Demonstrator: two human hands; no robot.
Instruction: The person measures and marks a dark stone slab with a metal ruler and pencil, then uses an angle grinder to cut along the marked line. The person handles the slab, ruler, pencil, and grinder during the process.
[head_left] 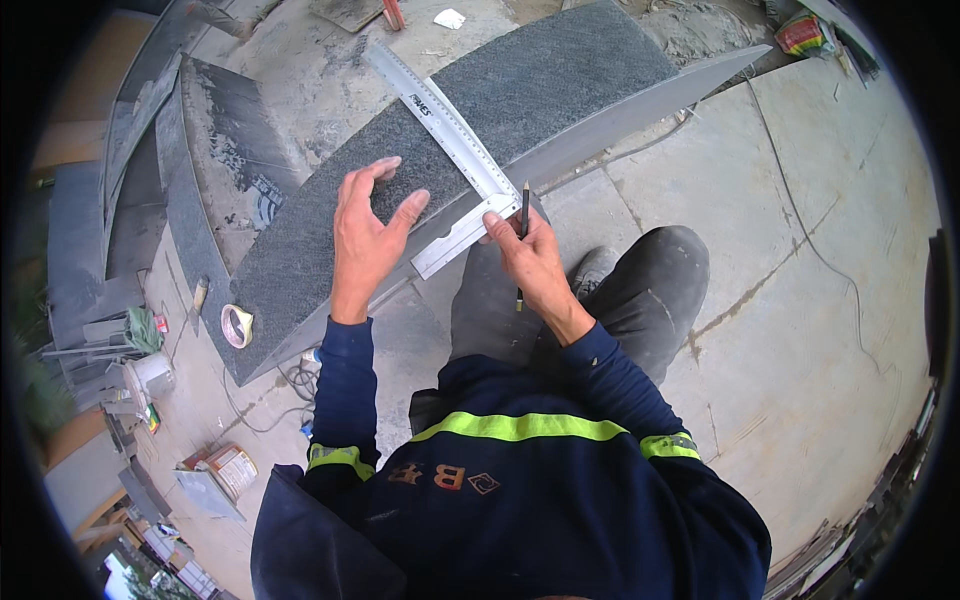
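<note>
A dark speckled stone slab [555, 85] with a pale edge runs diagonally across the upper middle. A metal try square with a ruler blade [440, 125] lies across it, its stock along the near edge. My right hand [530, 255] grips a dark pencil [525, 195] and the square at its corner, thumb on the metal. My left hand [370, 225] is over the slab left of the square, fingers apart and curved, holding nothing. A roll of tape [236, 325] sits at the slab's lower left end.
My bent knees [665, 280] are below the slab on concrete paving [800, 350]. Cables [850, 290] run across it. More stone pieces [180, 160] and a scraper [198, 300] are at left, with buckets [222, 470] lower down. A colourful bag [800, 35] lies at top right.
</note>
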